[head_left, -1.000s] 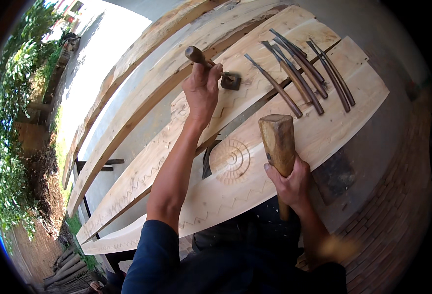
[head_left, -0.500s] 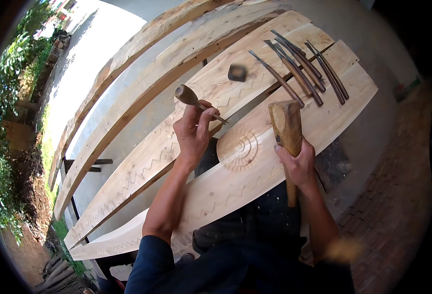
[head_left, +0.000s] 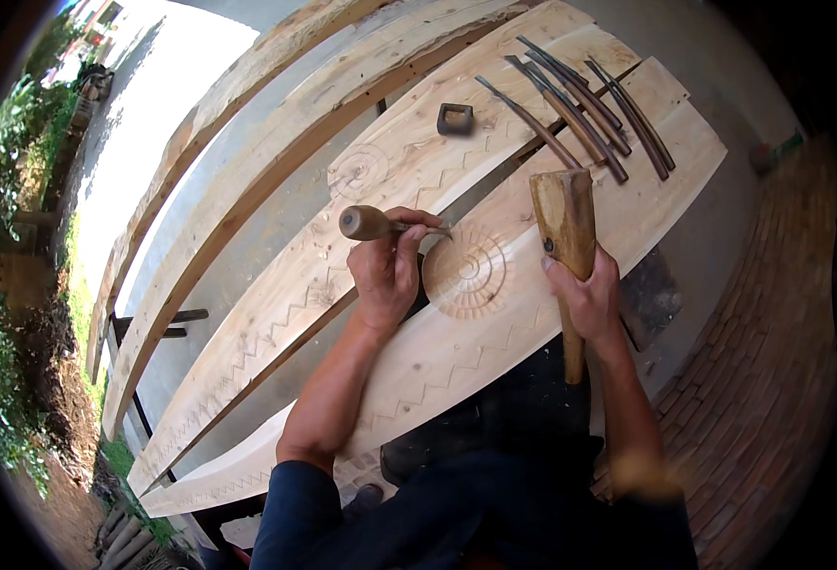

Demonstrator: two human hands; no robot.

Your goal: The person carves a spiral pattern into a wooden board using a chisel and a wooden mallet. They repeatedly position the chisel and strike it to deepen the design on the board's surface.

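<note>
My left hand (head_left: 387, 275) grips a carving gouge by its metal shank, its rounded wooden handle (head_left: 363, 223) pointing left. The tip reaches the upper left edge of a carved round rosette (head_left: 468, 273); whether it touches the wood, I cannot tell. My right hand (head_left: 588, 293) is wrapped around the grip of a wooden mallet (head_left: 565, 220), its thick head upward, to the right of the rosette. The rosette is cut into a long pale plank (head_left: 523, 294) that tapers toward the lower left. Zigzag lines run along that plank.
Several wood-handled gouges (head_left: 580, 114) lie across the planks at the upper right. A small dark square block (head_left: 456, 119) rests on the neighbouring zigzag-marked plank (head_left: 295, 304). Two rough curved beams (head_left: 247, 180) stand beyond, on the left. Brick paving (head_left: 732, 380) spreads at the right.
The gouge has swung from steeply raised to nearly level, its tip moving to the rosette's edge. My left hand has shifted right, and the mallet has turned more upright. The whole view has shifted slightly.
</note>
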